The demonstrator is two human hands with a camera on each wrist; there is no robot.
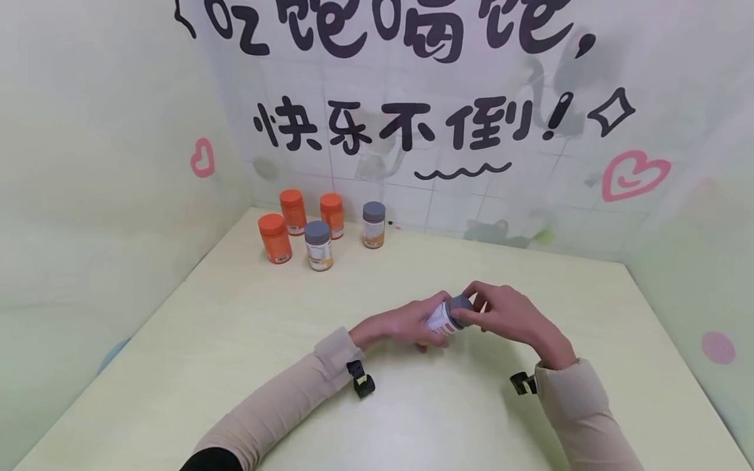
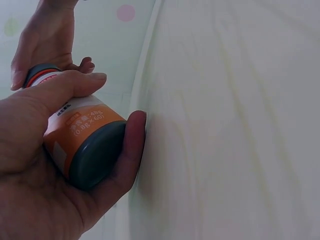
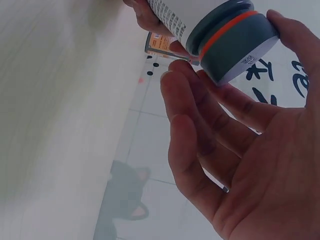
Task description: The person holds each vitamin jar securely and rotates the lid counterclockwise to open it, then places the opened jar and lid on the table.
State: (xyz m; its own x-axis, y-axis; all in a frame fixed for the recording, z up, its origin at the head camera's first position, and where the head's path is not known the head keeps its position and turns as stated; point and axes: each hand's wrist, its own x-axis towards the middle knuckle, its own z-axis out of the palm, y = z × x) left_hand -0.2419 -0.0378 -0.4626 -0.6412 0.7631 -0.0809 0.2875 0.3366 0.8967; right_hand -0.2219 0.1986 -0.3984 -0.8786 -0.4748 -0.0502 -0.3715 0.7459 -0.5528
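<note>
A supplement bottle [image 1: 439, 320] with a white and orange label tilts above the table, its grey cap [image 1: 461, 305] pointing right. My left hand [image 1: 411, 322] grips its body; in the left wrist view the fingers and thumb wrap the bottle [image 2: 82, 122] near its dark base. With thumb and forefinger, my right hand [image 1: 511, 315] pinches the cap [image 3: 240, 47], the other fingers curved loosely below it. An orange ring [image 3: 227, 31] shows at the cap's lower edge. Whether the cap is loose, I cannot tell.
Toward the back left of the pale table [image 1: 235, 366] stand two grey-capped bottles [image 1: 319, 248], [image 1: 374, 226] and three orange-capped ones [image 1: 275, 241], [image 1: 293, 212], [image 1: 332, 216]. A printed curtain wall [image 1: 406, 190] rises behind, with side walls left and right.
</note>
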